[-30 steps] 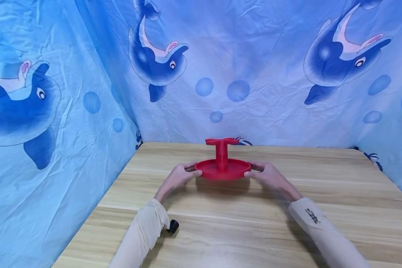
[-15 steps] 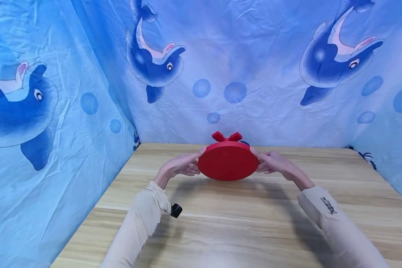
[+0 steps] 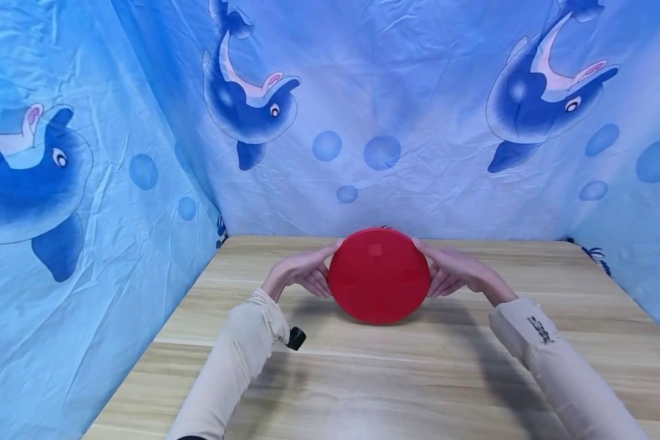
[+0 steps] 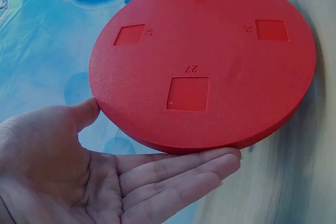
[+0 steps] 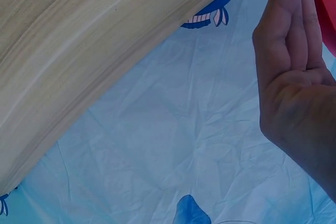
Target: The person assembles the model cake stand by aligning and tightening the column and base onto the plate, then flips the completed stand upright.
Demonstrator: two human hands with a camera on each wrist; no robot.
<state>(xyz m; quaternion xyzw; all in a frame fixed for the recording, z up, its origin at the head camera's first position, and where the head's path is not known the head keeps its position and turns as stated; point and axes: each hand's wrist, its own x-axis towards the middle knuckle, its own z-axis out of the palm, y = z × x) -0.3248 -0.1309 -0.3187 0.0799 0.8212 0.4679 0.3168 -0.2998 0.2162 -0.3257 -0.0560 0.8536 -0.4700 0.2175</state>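
Observation:
A red round tray is tipped up over the far half of the table, its flat underside facing me. Square recesses with small numbers mark that underside in the left wrist view. My left hand holds the rim at the left, thumb high on the edge and fingers along it lower down. At the opposite side, my right hand grips the rim the same way. In the right wrist view only a sliver of the tray shows beside that hand. The tray's upper side and its post are hidden.
The wood-patterned table spreads below and in front of the tray. A blue dolphin-printed curtain hangs behind the table and along its sides. A small black object sits at the left sleeve's cuff.
The tray has tilted from nearly level to almost upright, its underside swinging towards me. Its post with the crossed top has gone out of sight. Both hands have turned with it.

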